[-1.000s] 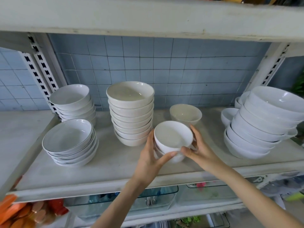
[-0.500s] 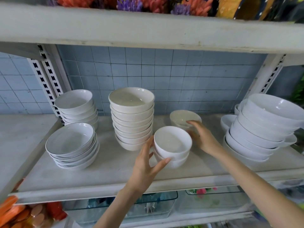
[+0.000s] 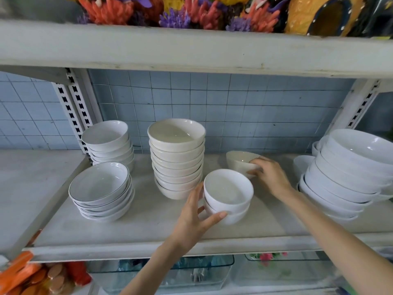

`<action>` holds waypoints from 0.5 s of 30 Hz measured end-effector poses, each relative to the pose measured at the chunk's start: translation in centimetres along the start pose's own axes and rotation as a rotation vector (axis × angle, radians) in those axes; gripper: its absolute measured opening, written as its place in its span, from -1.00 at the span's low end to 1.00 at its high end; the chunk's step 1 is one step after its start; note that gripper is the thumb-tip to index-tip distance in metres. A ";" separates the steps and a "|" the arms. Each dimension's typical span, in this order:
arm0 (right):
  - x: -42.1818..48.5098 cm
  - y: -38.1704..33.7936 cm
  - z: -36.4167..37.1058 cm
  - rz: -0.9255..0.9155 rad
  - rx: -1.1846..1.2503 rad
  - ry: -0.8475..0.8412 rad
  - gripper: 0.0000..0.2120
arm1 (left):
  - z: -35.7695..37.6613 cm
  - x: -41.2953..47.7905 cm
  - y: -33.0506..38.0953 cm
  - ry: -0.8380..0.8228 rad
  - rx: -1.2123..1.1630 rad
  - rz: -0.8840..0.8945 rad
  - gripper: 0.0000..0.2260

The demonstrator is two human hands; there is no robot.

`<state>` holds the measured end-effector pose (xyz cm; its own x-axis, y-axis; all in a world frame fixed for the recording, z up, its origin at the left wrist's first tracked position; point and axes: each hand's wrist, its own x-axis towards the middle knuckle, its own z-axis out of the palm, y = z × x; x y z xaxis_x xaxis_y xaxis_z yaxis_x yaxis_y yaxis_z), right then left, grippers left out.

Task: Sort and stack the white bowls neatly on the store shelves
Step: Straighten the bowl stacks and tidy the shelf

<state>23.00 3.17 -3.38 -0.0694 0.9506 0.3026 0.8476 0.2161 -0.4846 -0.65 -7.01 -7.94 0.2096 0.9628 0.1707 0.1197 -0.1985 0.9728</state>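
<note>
Shelf (image 3: 148,226), tilted bowl (image 3: 238,161) partly behind right hand (image 3: 272,177)

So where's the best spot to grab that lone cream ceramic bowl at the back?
Probably its right rim and wall, coming from the right: the cream ceramic bowl sits tipped, the two stacked small white bowls block the front, and the right hand grips there.

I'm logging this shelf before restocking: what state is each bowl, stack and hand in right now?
two-bowl stack: nested, upright on shelf, held.
cream bowl: tilted, gripped at rim.
tall cream stack: nested, upright, untouched.
dark-rimmed stack: nested, untouched.
left hand: holding two-bowl stack.
right hand: gripping cream bowl.
</note>
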 end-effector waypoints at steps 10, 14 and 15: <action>-0.9 -1.6 -3.4 -0.080 0.137 0.171 -0.85 | -0.4 -0.3 2.3 0.036 0.120 0.106 -0.50; -1.7 -3.3 -5.2 -0.172 0.159 0.245 -0.86 | -0.8 0.3 4.4 -0.026 0.274 0.158 -0.52; -2.0 -3.8 -5.7 -0.198 0.171 0.261 -0.87 | -0.9 0.5 5.1 -0.035 0.283 0.163 -0.54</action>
<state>22.94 -0.78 2.53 -0.0683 0.8027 0.5925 0.7297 0.4451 -0.5190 -0.80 -7.43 -2.71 0.2805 0.9081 0.3109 0.3457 -0.3977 0.8499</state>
